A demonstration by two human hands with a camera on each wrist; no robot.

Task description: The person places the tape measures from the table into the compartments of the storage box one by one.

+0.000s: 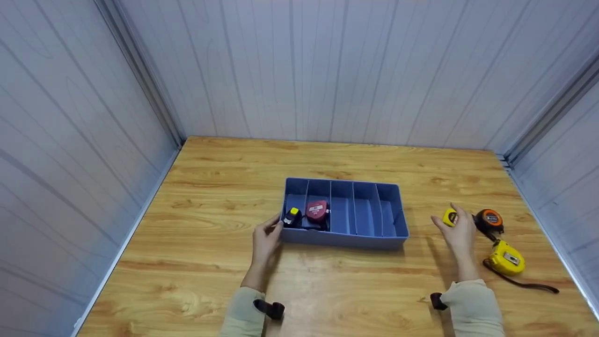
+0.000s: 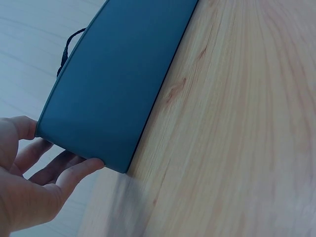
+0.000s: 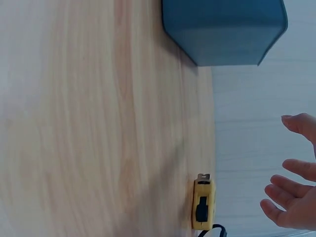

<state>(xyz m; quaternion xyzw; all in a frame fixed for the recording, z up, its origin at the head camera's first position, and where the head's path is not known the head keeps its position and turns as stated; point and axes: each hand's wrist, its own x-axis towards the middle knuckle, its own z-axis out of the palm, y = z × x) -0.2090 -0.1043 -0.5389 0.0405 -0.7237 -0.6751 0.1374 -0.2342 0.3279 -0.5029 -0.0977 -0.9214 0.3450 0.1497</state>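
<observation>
A blue divided box (image 1: pixel 345 241) stands at the middle of the table. My left hand (image 1: pixel 266 239) holds its near left corner, the thumb at the rim and fingers (image 2: pixel 81 170) against the end wall. In the leftmost compartment sits a small black-and-yellow tape measure (image 1: pixel 293 217); a dark red tape measure (image 1: pixel 317 210) lies in the compartment beside it. Over on the right, my right hand (image 1: pixel 461 238) hovers with thumb and fingers spread, holding nothing. Just beyond its fingertips is a small yellow tape measure (image 1: pixel 449 217), partly hidden by the hand.
To the right of my right hand lie an orange-and-black tape measure (image 1: pixel 490 220) and a larger yellow tape measure (image 1: pixel 507 258) with a dark wrist strap (image 1: pixel 533 284). Pale panel walls (image 1: pixel 327 70) enclose the wooden table (image 1: pixel 196 262) at the back and both sides.
</observation>
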